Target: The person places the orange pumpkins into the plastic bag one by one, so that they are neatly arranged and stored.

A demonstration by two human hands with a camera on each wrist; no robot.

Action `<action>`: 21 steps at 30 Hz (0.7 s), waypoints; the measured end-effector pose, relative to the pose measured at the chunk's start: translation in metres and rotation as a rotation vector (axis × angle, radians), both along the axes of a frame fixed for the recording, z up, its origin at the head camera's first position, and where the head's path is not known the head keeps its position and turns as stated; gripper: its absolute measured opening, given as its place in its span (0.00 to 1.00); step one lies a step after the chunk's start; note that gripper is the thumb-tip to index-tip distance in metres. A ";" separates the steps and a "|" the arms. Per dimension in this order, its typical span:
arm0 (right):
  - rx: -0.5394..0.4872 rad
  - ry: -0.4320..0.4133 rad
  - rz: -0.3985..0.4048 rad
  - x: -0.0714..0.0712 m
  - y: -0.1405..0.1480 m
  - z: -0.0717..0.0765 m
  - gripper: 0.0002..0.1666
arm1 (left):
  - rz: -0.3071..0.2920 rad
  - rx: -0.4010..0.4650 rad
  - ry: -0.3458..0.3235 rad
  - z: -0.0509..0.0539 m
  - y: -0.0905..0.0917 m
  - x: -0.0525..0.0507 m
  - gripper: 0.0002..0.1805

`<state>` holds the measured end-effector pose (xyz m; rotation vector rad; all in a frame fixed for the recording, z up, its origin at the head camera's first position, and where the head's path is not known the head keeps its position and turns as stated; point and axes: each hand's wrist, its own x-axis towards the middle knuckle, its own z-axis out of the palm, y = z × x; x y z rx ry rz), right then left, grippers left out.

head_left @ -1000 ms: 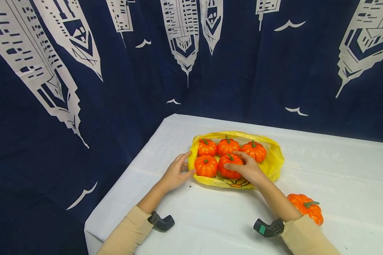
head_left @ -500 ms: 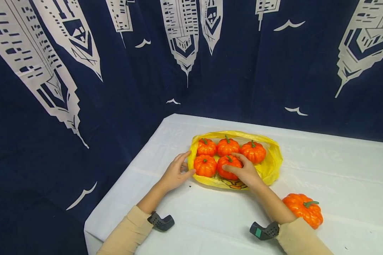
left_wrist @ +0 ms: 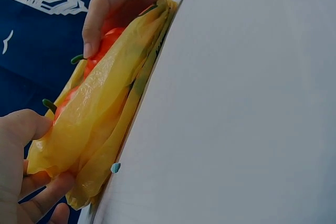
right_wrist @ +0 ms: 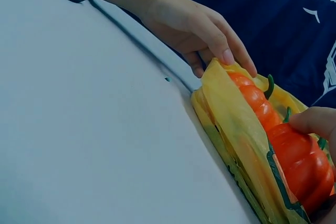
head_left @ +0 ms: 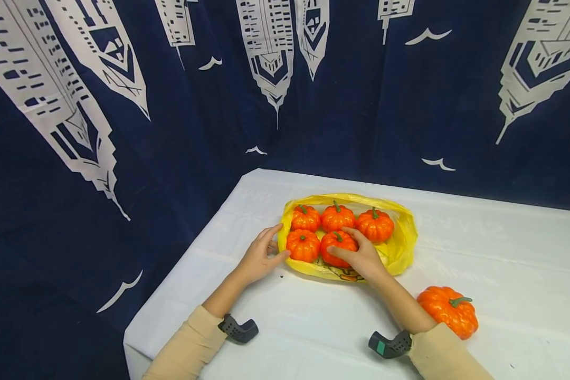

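Observation:
A yellow plastic bag lies open on the table with several small orange pumpkins in two rows inside. My left hand holds the bag's left end, its thumb and fingers curved round it; the left wrist view shows the thumb by the upper rim and other fingers lower on the outside. My right hand grips the front-row pumpkin between thumb and fingers, partly covering it. Beside it on the left sits another front-row pumpkin. The gripped pumpkin fills the bag's near part in the right wrist view.
One larger-looking pumpkin lies outside the bag, near my right forearm. White cloth covers the table, whose left edge runs diagonally. A dark blue printed curtain hangs behind and to the left.
My right hand has shifted slightly left with the pumpkin it grips, bringing it nearer its front-row neighbour. The left hand stays at the bag's end.

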<state>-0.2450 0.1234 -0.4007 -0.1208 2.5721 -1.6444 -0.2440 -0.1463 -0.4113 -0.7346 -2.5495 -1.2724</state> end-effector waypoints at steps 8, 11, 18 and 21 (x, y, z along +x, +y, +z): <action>0.001 0.026 0.003 0.000 -0.002 -0.004 0.49 | 0.002 0.017 0.000 -0.001 0.000 -0.001 0.36; 0.004 0.024 -0.001 0.001 -0.003 -0.005 0.49 | 0.003 0.021 0.008 -0.001 0.000 -0.001 0.36; 0.034 0.017 -0.012 0.002 -0.003 -0.004 0.52 | 0.007 0.016 0.009 -0.001 -0.001 0.000 0.36; 0.022 0.013 -0.020 0.001 -0.003 -0.003 0.54 | 0.003 0.016 0.015 -0.001 -0.001 0.000 0.36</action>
